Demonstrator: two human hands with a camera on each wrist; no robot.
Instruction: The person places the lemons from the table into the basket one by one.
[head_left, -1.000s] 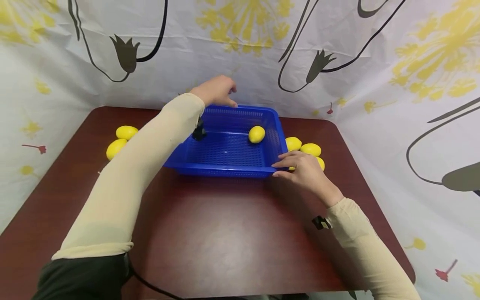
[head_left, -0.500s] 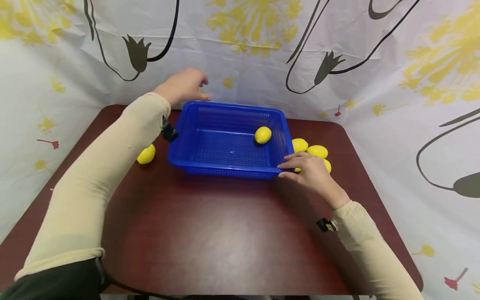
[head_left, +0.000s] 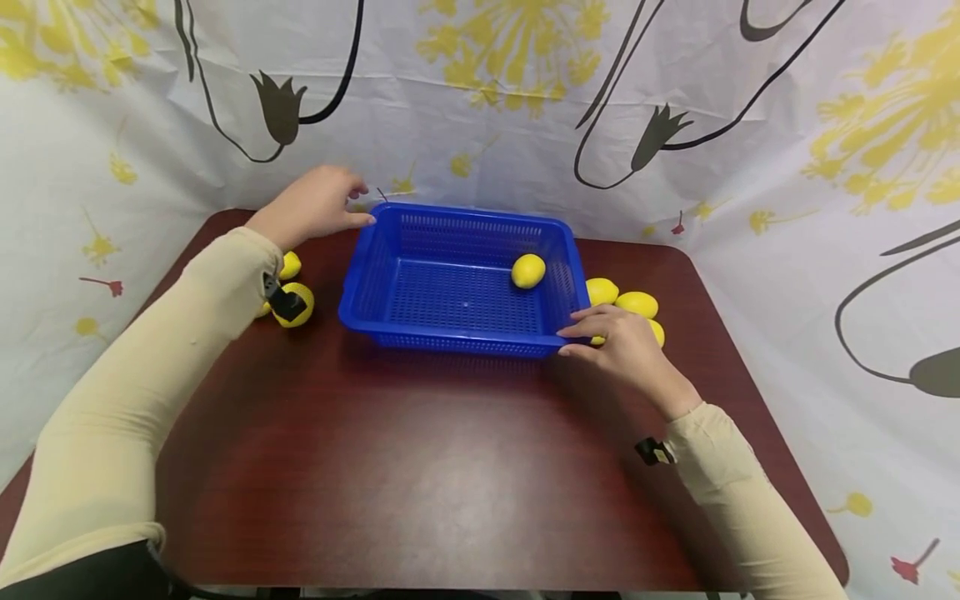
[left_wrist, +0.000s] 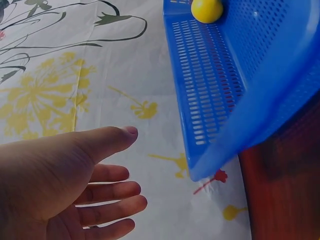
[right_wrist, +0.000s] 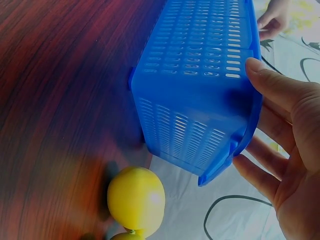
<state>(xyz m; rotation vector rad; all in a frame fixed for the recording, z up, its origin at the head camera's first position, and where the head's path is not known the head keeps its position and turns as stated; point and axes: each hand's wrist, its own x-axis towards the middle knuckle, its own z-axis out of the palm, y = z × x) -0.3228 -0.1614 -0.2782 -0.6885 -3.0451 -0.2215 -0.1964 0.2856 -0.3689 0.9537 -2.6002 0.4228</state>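
A blue plastic basket [head_left: 465, 338] with slotted walls stands on the table, one yellow lemon [head_left: 528, 272] lying inside toward its right end. My right hand [head_left: 618, 350] grips the basket's near right corner; in the right wrist view the thumb [right_wrist: 280, 87] lies against the rim and the fingers reach round the edge. Near the far left corner, my left hand [head_left: 315, 204] hovers with nothing in it. Its fingers [left_wrist: 112, 192] are relaxed and stand apart from the basket in the left wrist view.
Several lemons [head_left: 637, 304] sit right of the basket, partly behind my right hand. Left of it are more lemons [head_left: 297, 305], partly covered by my left forearm and its wrist camera. A patterned white cloth [head_left: 487, 150] hangs behind the dark red table [head_left: 420, 467].
My left hand has moved left across the back of the basket and lowered beside its far left corner. The lemons at left are less covered. My right hand keeps its grip.
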